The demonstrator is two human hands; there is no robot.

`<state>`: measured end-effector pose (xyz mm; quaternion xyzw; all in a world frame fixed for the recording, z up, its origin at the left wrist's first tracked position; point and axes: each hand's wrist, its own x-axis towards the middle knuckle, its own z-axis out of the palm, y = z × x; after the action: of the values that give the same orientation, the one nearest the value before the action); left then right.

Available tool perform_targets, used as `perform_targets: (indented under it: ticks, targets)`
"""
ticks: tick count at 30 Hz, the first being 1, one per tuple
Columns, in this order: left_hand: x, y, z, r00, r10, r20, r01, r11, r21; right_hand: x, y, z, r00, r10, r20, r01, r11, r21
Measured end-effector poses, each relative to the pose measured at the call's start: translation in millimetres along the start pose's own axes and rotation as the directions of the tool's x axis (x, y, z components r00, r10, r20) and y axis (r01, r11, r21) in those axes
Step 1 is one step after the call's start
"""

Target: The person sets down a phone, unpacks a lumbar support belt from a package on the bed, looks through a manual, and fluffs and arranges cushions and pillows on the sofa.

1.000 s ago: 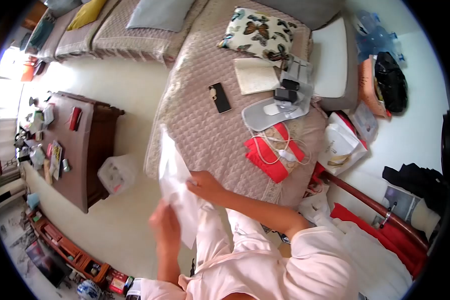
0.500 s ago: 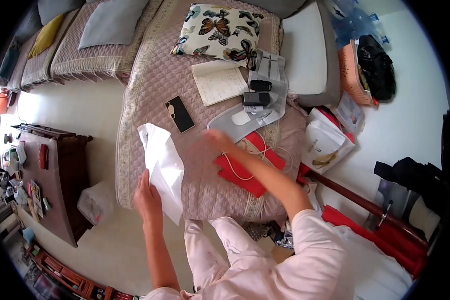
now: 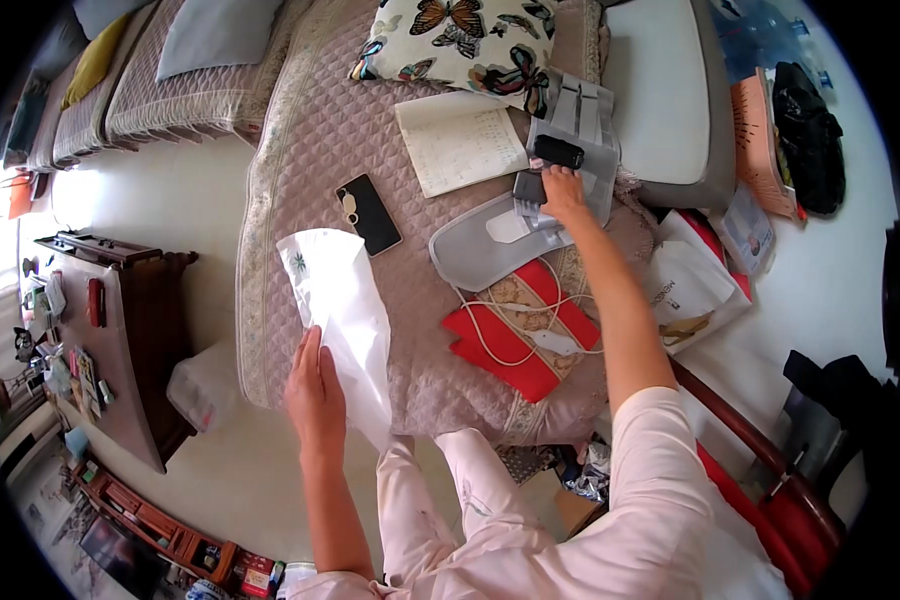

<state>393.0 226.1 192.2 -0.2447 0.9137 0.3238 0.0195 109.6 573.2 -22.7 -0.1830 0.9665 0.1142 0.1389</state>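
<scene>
My left hand (image 3: pixel 315 395) is closed on the edge of a white plastic bag (image 3: pixel 345 300), which hangs long and glossy over the bed's near edge. My right hand (image 3: pixel 566 195) reaches down among dark boxes on a grey strap-like wrap (image 3: pixel 480 245). Its fingers are bent together between a black box (image 3: pixel 557 151) and a dark grey box (image 3: pixel 529 188); what they grip is hidden. Close to the bag lies a black phone (image 3: pixel 368 215) with a ring on it. Below the wrap, a white cord (image 3: pixel 480 340) loops over red and tan fabric (image 3: pixel 530 378).
An open notebook (image 3: pixel 460 145) and a butterfly cushion (image 3: pixel 460 45) lie on the quilted bed (image 3: pixel 320 130). To the right are a white paper bag (image 3: pixel 685 285) and an orange basket (image 3: pixel 760 145). A dark wooden table (image 3: pixel 120 350) stands left.
My right hand has moved away from me and right, from above the quilt to the boxes on the wrap. My left hand still holds the bag. The view has shifted slightly.
</scene>
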Motion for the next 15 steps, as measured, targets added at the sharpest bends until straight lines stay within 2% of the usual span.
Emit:
perform_targets:
  ticks: [1, 3, 5, 6, 7, 9, 10, 11, 12, 13, 15]
  targets:
    - [0, 1, 1, 1.0, -0.005, 0.009, 0.005, 1.0, -0.001, -5, 1, -5, 0.999, -0.019, 0.028, 0.018, 0.999, 0.033]
    - [-1, 2, 2, 1.0, 0.001, 0.026, 0.0, 1.0, -0.006, -16, 6, -6, 0.992, -0.04, -0.122, 0.069, 0.968, 0.243]
    - [-2, 1, 3, 1.0, -0.013, 0.028, 0.014, 1.0, -0.027, -37, -4, -35, 0.973, -0.029, -0.231, 0.139, 0.867, 0.479]
    - [-3, 5, 2, 0.999, -0.03, 0.031, 0.03, 1.0, 0.001, -52, -13, -61, 0.991, -0.057, -0.125, 0.122, 0.781, 0.612]
    - [-3, 6, 3, 0.999, -0.034, 0.033, 0.034, 0.999, 0.008, -72, -21, -91, 0.995, -0.098, -0.026, 0.086, 0.684, 0.724]
    - [-5, 4, 8, 1.0, -0.005, 0.018, 0.005, 1.0, 0.024, -116, -54, -138, 0.961, -0.27, 0.055, -0.002, 0.193, 0.981]
    - [-6, 6, 10, 1.0, -0.004, 0.017, 0.004, 1.0, 0.024, -141, -78, -163, 0.91, -0.368, 0.193, -0.241, -0.089, 0.966]
    - [-7, 9, 12, 1.0, -0.003, 0.017, 0.003, 1.0, 0.023, -164, -101, -185, 0.877, -0.395, 0.273, -0.353, -0.146, 0.924]
    - [-9, 12, 12, 1.0, -0.001, 0.016, 0.001, 1.0, 0.023, -184, -124, -160, 0.841, -0.468, 0.272, -0.431, -0.275, 0.859]
    - [-12, 16, 12, 1.0, -0.01, 0.027, 0.009, 1.0, 0.021, -200, -149, -157, 0.749, -0.627, 0.214, -0.549, -0.407, 0.73]
    - [-15, 18, 10, 0.999, -0.024, 0.047, 0.023, 0.999, 0.024, -222, -203, -178, 0.71, -0.686, 0.158, -0.682, -0.615, 0.396]
